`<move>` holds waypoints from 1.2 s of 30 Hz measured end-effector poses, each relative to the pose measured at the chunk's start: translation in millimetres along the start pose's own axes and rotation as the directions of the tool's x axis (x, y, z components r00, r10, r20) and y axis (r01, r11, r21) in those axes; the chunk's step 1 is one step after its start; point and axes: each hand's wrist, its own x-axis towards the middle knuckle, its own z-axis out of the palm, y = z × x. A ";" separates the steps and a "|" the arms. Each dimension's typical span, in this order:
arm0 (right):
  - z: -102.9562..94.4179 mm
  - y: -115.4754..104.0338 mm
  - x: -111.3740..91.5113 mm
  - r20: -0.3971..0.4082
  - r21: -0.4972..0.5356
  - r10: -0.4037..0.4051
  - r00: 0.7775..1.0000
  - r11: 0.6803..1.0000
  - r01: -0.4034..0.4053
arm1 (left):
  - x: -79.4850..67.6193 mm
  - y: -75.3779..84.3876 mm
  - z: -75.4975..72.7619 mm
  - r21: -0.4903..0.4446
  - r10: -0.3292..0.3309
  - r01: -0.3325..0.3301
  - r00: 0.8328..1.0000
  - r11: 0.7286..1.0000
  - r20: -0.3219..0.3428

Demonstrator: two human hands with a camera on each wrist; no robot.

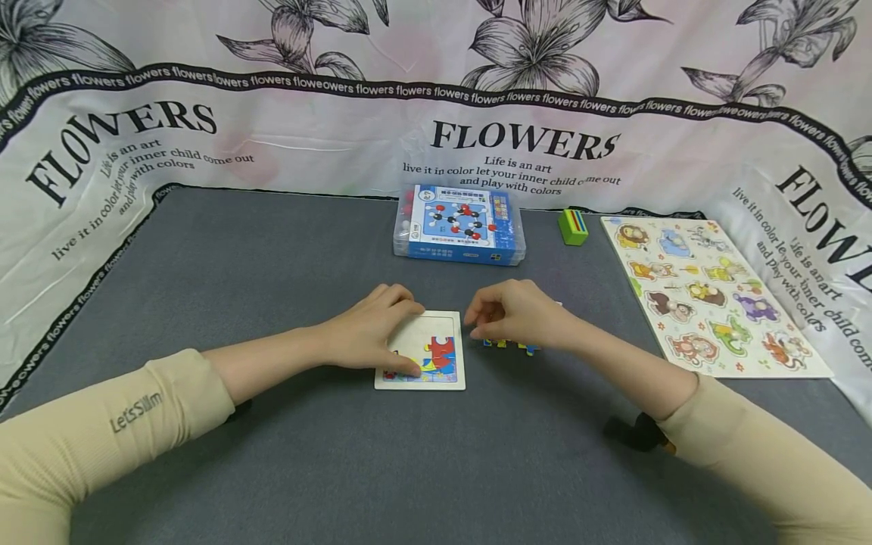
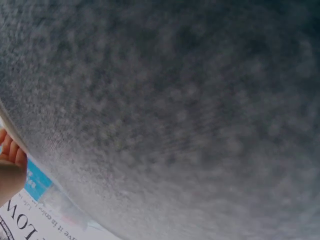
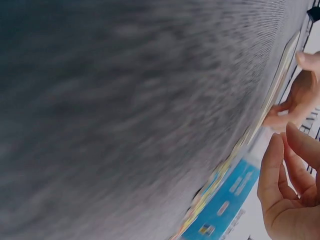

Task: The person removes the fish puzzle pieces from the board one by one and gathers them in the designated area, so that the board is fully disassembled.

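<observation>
A small jigsaw puzzle (image 1: 415, 384) in a pale square tray lies in the middle of the table. Red, blue and yellow pieces fill part of its lower right; the left side is covered by my left hand (image 1: 371, 329). The left thumb rests on the pieces, with the fingers near the tray's far edge. Just right of the tray hovers my right hand (image 1: 524, 314), fingers bent, thumb apart from the forefinger. No piece shows between them in the right wrist view, where the right hand (image 3: 292, 200) is seen close. Loose puzzle pieces (image 1: 530, 350) lie partly hidden under it.
Behind the hands stands a clear-lidded molecular model box (image 1: 459, 225). To its right is a small green block with coloured stripes (image 1: 574, 228). An animal picture board (image 1: 715, 299) lies at the right, and a printed flower cloth (image 1: 327, 136) hangs behind.
</observation>
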 end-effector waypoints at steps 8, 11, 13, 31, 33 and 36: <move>14.9 -19.4 15.4 0.042 0.002 -0.075 0.996 0.997 0.075 | 10.5 12.8 1.2 -0.008 0.002 -0.002 1.000 1.000 0.010; 19.4 -23.3 20.0 0.070 0.006 -0.096 0.993 0.995 0.096 | 14.4 16.9 3.9 -0.008 0.011 -0.011 1.000 1.000 -0.004; 21.3 -24.9 22.2 0.084 0.004 -0.106 0.991 0.994 0.106 | 16.4 18.4 5.5 -0.007 0.015 -0.016 1.000 1.000 -0.016; 28.0 -17.4 26.1 0.093 -0.067 -0.142 0.985 0.987 0.149 | 17.5 20.3 8.3 -0.026 0.012 -0.013 1.000 1.000 -0.026; 28.3 -17.1 26.1 0.091 -0.069 -0.137 0.986 0.987 0.143 | 17.4 20.1 8.4 -0.026 0.013 -0.014 1.000 1.000 -0.028; 28.7 -17.0 26.0 0.090 -0.068 -0.130 0.987 0.988 0.136 | 17.5 19.6 9.7 -0.026 0.016 -0.017 0.999 1.000 -0.031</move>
